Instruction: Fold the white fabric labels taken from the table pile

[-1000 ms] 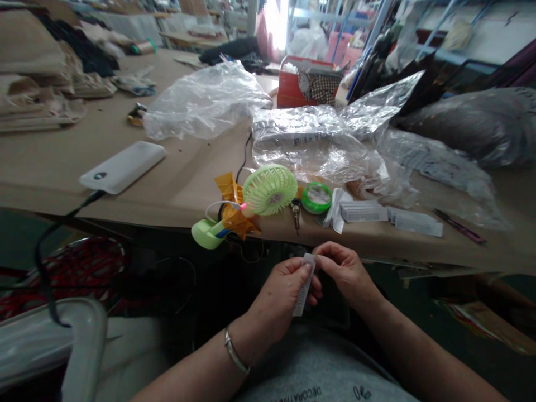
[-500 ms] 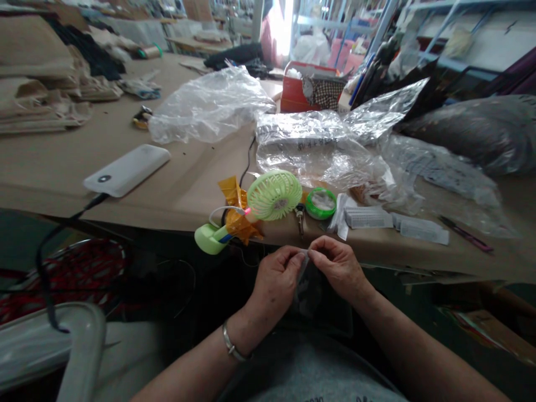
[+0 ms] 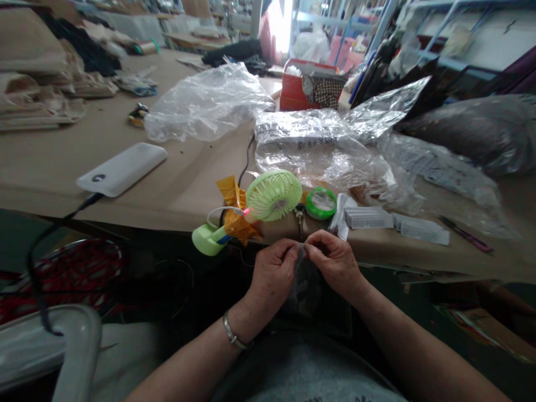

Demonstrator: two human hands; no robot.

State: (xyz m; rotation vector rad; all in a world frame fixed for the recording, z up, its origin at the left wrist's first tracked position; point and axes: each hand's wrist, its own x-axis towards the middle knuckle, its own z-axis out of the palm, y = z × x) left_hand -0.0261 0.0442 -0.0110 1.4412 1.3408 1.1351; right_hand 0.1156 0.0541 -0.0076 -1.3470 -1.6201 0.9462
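So the thing in play is a pale strip (image 3: 300, 255), thin and kinda whitish-grey, pinched between both hands just off the front edge of the desk (image 3: 188, 184). Only a narrow bit shows at the fingertips, with a greyish, see-through-looking length hanging below; it's blurry there, so I can't tell if it's printed or where it ends. Left hand (image 3: 273, 276) has it between thumb and fingers, and the right hand (image 3: 336, 262) is closed down small on its top end, tips practically touching the left's. Up on the desk just beyond: a lime green fan (image 3: 274, 195), a green round tub (image 3: 320, 203) with pale stuff inside, and two bunches of whitish labels (image 3: 368, 218) with print too tiny to read.
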